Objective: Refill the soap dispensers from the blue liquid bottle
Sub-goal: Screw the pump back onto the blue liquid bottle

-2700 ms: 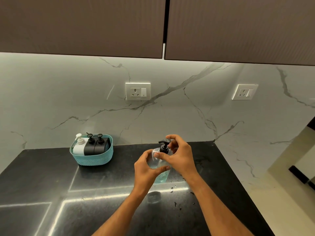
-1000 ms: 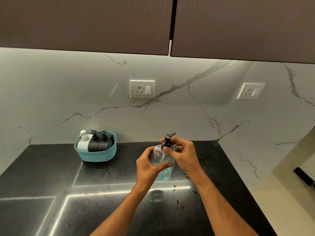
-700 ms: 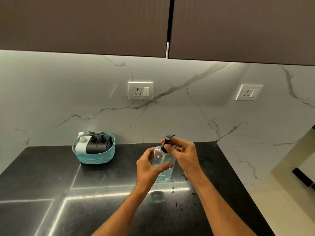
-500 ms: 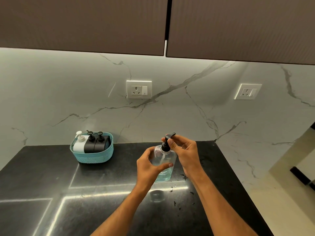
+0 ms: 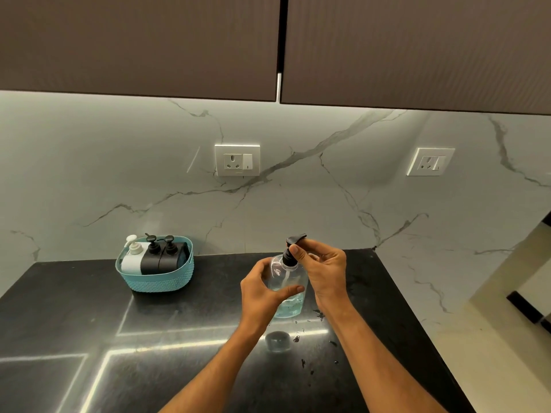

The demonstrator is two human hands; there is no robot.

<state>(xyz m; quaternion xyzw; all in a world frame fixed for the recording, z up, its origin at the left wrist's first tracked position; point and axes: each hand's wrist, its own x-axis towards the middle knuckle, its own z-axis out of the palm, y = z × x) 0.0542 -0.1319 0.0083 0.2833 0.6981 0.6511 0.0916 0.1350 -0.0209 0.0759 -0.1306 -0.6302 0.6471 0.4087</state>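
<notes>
A clear bottle (image 5: 288, 302) with a little blue liquid at its bottom stands on the black countertop (image 5: 185, 317). My left hand (image 5: 260, 293) wraps around its body from the left. My right hand (image 5: 323, 268) pinches the collar of its black pump top (image 5: 290, 254), whose nozzle points up and to the right. A teal basket (image 5: 158, 281) at the back left holds a white soap dispenser (image 5: 132, 259) and two black soap dispensers (image 5: 161, 257).
Dark liquid drops (image 5: 319, 315) spot the counter to the right of and in front of the bottle. The counter ends at the right along a marble wall (image 5: 432, 263). Two wall sockets (image 5: 237, 160) sit on the backsplash under brown cabinets (image 5: 140, 46).
My right hand's fingers have shifted around the pump top, and its nozzle has turned from pointing left to pointing up and right. My left hand has kept its grip on the bottle.
</notes>
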